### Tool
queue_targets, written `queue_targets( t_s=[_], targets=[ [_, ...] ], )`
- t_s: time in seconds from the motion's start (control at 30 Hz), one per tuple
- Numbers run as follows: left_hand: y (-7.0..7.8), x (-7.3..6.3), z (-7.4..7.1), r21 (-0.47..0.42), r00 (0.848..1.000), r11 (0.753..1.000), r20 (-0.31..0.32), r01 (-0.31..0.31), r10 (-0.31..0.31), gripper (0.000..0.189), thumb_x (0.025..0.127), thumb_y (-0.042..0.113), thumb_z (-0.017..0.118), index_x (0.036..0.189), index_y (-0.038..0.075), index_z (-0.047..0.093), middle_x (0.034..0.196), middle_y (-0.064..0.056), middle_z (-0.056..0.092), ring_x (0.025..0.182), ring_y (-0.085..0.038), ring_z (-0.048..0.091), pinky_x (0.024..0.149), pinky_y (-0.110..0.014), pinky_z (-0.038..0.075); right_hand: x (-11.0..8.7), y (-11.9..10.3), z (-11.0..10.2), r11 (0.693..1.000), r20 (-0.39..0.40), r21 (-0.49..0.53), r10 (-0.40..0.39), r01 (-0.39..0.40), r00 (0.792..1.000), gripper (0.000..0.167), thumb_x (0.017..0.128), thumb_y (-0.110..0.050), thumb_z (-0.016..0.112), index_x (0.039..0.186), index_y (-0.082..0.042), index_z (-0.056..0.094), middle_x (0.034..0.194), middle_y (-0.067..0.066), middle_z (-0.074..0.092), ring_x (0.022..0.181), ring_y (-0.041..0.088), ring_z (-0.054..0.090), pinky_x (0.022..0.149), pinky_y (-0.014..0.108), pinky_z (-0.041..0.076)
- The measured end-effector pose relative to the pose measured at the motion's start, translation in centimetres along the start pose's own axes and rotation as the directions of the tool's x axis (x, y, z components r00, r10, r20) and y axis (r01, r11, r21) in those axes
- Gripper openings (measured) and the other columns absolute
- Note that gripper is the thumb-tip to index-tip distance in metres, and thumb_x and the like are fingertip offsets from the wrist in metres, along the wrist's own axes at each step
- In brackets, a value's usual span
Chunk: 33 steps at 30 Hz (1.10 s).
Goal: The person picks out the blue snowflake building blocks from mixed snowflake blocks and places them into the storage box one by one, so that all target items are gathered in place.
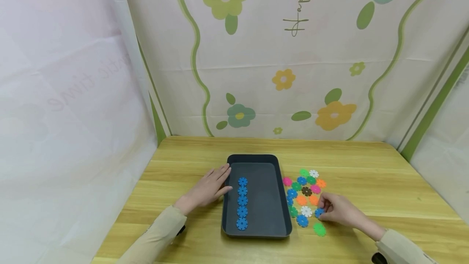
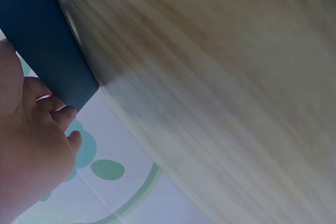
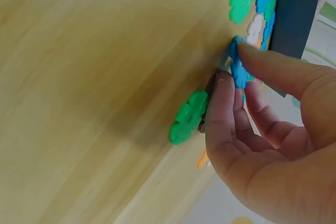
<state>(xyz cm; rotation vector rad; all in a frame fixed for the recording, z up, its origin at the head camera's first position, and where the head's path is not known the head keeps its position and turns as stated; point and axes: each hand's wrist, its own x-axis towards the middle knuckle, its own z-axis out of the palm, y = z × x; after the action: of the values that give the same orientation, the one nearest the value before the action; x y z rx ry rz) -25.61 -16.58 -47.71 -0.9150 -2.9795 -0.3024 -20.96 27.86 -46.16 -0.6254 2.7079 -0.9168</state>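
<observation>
So, lower right, 1 blue disc (image 1: 319, 212) is pinched by the right hand (image 1: 340, 211); leftward, the tray (image 1: 265, 199) gets touched by the straight-fingered left hand (image 1: 207, 188).

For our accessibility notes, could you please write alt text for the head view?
A right hand pinches a blue disc beside loose multicoloured discs on a wood-grain table; the left hand touches a dark tray holding five blue discs in a line.

I read "Happy" (image 1: 297, 5) sideways on the back curtain (image 1: 249, 80). On the left curtain (image 1: 80, 162) I make out a faint "time" (image 1: 73, 92).
</observation>
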Motion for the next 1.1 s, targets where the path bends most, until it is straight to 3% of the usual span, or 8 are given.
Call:
queue_targets(
  t_s=[0.27, 0.47, 0.63, 0.77, 0.9, 1.1],
  targets=[
    [0.0, 0.0, 0.1, 0.0, 1.0, 1.0, 0.0, -0.001, 0.001, 0.07, 0.105, 0.051, 0.038, 0.158, 0.007, 0.025, 0.166, -0.009, 0.022, 0.153, -0.026, 0.026, 0.124, -0.051, 0.024, 0.2, 0.2, -0.7, 1.0, 0.034, 0.008, -0.005, 0.005, 0.999, 0.006, 0.088, -0.004, 0.068, 0.089, -0.004, 0.062, 0.086, 0.002, 0.065, 0.073, -0.003, 0.052, 0.06, 0.019, 0.05],
    [0.0, 0.0, 0.3, 0.003, 1.0, 1.0, -0.002, 0.0, 0.0, 0.071, 0.105, 0.052, 0.037, 0.158, 0.007, 0.025, 0.166, -0.008, 0.022, 0.154, -0.025, 0.026, 0.124, -0.051, 0.024, 0.6, -0.6, -1.4, 0.997, 0.07, 0.072, -0.016, 0.011, 0.997, 0.004, 0.093, -0.004, 0.063, 0.09, -0.003, 0.061, 0.086, 0.005, 0.064, 0.072, -0.002, 0.053, 0.058, 0.02, 0.051],
    [0.0, 0.0, 0.2, 0.001, 1.0, 1.0, -0.004, 0.002, -0.002, 0.071, 0.105, 0.052, 0.037, 0.158, 0.007, 0.025, 0.166, -0.008, 0.022, 0.154, -0.024, 0.025, 0.125, -0.051, 0.024, 1.4, -2.1, -2.0, 0.99, 0.094, 0.14, -0.03, 0.017, 0.995, 0.005, 0.094, -0.004, 0.062, 0.094, 0.0, 0.061, 0.089, 0.008, 0.064, 0.07, 0.004, 0.057, 0.057, 0.025, 0.053],
    [-0.1, 0.1, 0.2, 0.005, 1.0, 1.0, -0.005, -0.001, 0.001, 0.071, 0.104, 0.052, 0.037, 0.158, 0.008, 0.025, 0.166, -0.008, 0.022, 0.154, -0.024, 0.025, 0.125, -0.05, 0.024, 2.5, -3.6, -2.2, 0.992, 0.088, 0.125, -0.048, 0.037, 0.995, 0.005, 0.095, -0.007, 0.063, 0.096, -0.002, 0.063, 0.089, 0.006, 0.065, 0.069, 0.009, 0.06, 0.057, 0.027, 0.054],
    [-0.2, 0.1, 0.2, 0.011, 1.0, 1.0, -0.005, -0.001, 0.001, 0.071, 0.104, 0.053, 0.037, 0.158, 0.008, 0.025, 0.166, -0.008, 0.022, 0.153, -0.024, 0.026, 0.125, -0.049, 0.024, 3.6, -5.2, -1.9, 0.993, 0.097, 0.101, -0.067, 0.057, 0.993, 0.005, 0.095, -0.01, 0.064, 0.095, -0.005, 0.065, 0.088, 0.004, 0.066, 0.069, 0.009, 0.062, 0.059, 0.026, 0.054],
    [-0.2, 0.1, 0.2, 0.012, 1.0, 1.0, -0.007, -0.002, 0.002, 0.071, 0.104, 0.052, 0.038, 0.158, 0.008, 0.025, 0.166, -0.008, 0.023, 0.153, -0.024, 0.026, 0.125, -0.049, 0.024, 4.7, -7.5, -0.9, 0.979, 0.154, 0.19, -0.105, 0.075, 0.983, 0.008, 0.096, -0.01, 0.064, 0.095, -0.002, 0.063, 0.088, 0.008, 0.065, 0.07, 0.015, 0.065, 0.065, 0.035, 0.06]
  ],
)
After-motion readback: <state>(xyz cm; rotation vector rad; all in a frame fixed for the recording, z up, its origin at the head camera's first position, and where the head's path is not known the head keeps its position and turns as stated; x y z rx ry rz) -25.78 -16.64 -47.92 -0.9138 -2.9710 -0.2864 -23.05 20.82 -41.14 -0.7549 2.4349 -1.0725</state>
